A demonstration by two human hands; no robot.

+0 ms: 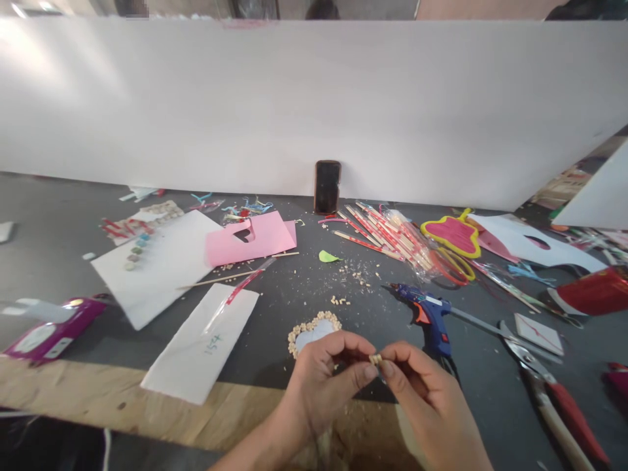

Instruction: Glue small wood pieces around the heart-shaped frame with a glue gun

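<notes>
My left hand (331, 366) and my right hand (422, 392) meet above the table's front edge. Between their thumbs and forefingers is a small cluster of short pale wooden pieces (375, 359), pinched from both sides. Partly behind my left hand lies a heart-shaped white piece (314, 332) with a border of pale wooden bits (300, 327). Its lower right part is hidden by the hand. A few loose cut wooden bits (339, 301) lie just beyond it. To the right of my hands rests a blue glue gun (429, 314) with an orange trigger.
Pliers with red handles (549, 386) lie at right. Behind are chopsticks in red wrappers (377, 232), a yellow-edged pink shape (451, 235) and a phone (327, 187) against a white panel (314, 104). White boards (201, 353), pink paper (265, 235) and a purple packet (56, 333) lie left.
</notes>
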